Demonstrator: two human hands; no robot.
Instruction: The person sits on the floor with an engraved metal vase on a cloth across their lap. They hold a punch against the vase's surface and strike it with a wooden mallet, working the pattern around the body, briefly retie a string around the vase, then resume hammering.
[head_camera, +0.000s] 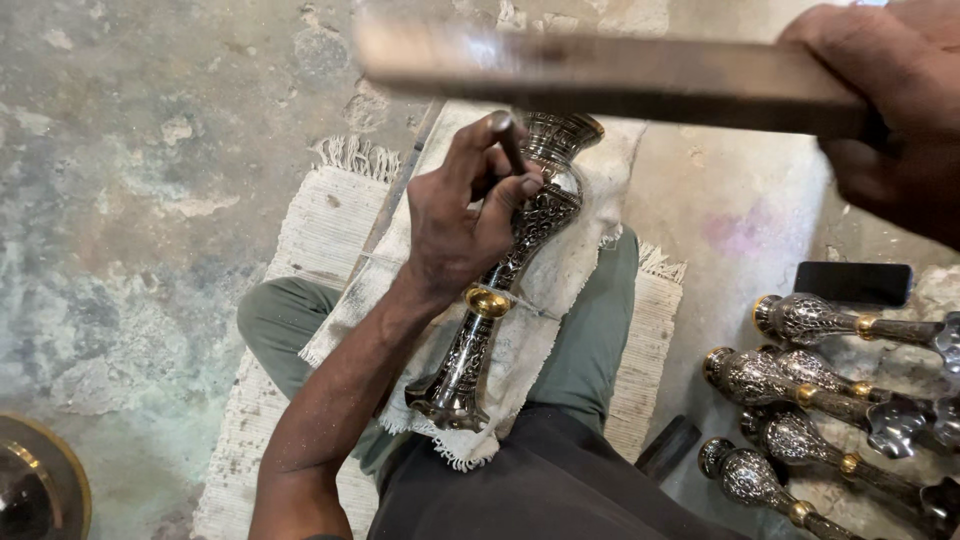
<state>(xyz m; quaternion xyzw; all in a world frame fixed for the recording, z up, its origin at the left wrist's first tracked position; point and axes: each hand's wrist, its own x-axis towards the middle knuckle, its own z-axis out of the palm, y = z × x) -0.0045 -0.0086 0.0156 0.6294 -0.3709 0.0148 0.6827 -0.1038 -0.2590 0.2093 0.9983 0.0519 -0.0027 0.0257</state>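
An engraved metal vase (520, 250) with dark and silver patterning and a brass ring lies tilted across a white cloth (560, 290) on my lap. My left hand (455, 225) rests on the vase's upper body and pinches a thin dark chisel (512, 145) against it near the neck. My right hand (890, 110) is raised at the top right, gripping a long flat wooden stick (600, 70) that stretches, blurred, across the top of the view above the vase.
Several similar engraved vases (800, 390) lie on the floor at the right, beside a black phone (852, 283). A woven fringed mat (320, 230) is under me on the worn concrete floor. A round brass object (35, 490) sits at the bottom left. A dark block (668, 447) lies by my leg.
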